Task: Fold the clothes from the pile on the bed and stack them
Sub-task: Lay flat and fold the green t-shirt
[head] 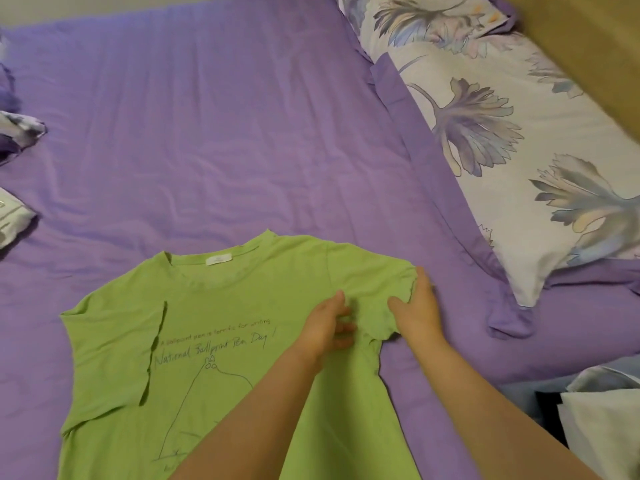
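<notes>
A purple sheet (214, 126) covered the bed, with a flowered pillow (512, 133) at its right edge. A green T-shirt (225, 341) lay flat, print up, on the near part of the sheet. The right hand (417, 311) pinched the crumpled right sleeve (372, 306). The left hand (327, 325) rested beside it, fingers curled into the cloth at the armpit.

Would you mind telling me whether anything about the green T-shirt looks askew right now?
The green T-shirt lies face up but unevenly: its right sleeve is bunched where the right hand and left hand hold it, while the left sleeve lies flat.
</notes>
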Motion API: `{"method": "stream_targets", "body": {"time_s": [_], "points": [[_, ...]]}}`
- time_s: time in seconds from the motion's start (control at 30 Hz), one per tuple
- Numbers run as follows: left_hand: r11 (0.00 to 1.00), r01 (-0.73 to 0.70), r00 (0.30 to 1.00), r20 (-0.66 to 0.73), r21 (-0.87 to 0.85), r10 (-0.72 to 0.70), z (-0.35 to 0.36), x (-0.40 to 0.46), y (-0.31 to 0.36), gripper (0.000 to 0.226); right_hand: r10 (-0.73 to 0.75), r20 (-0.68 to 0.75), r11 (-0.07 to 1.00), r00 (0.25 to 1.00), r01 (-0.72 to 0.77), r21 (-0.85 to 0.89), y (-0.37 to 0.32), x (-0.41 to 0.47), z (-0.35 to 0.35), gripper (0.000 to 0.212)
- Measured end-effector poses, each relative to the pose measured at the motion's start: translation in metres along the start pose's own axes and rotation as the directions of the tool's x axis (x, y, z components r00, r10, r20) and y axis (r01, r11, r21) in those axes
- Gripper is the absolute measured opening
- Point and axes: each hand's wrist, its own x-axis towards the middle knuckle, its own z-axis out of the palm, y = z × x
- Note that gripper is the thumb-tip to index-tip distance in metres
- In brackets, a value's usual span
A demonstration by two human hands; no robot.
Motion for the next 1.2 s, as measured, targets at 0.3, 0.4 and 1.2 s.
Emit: {"method": "stream_targets", "body": {"time_s": [0.3, 0.4, 1.2], "points": [[0.945, 0.04, 0.999, 0.036, -0.323, -0.03, -0.05, 0.002, 0.027, 0.075, -0.359, 0.438, 0.86, 0.824, 0.474, -0.186, -0.019, -0.057, 0.047, 0.061], [0.995, -0.054, 0.998, -0.026, -0.087, 0.052, -0.056, 0.005, 0.018, 0.034, -0.339, 0.394, 0.787, 0.854, 0.487, -0.379, 0.001, -0.057, 0.046, 0.046], [0.26, 0.05, 0.845, -0.179, 0.964, 0.504, -0.084, -0.031, -0.072, 0.058, -0.222, 0.74, 0.141, 0.635, 0.771, -0.62, 0.029, -0.094, 0.048, 0.084]]}}
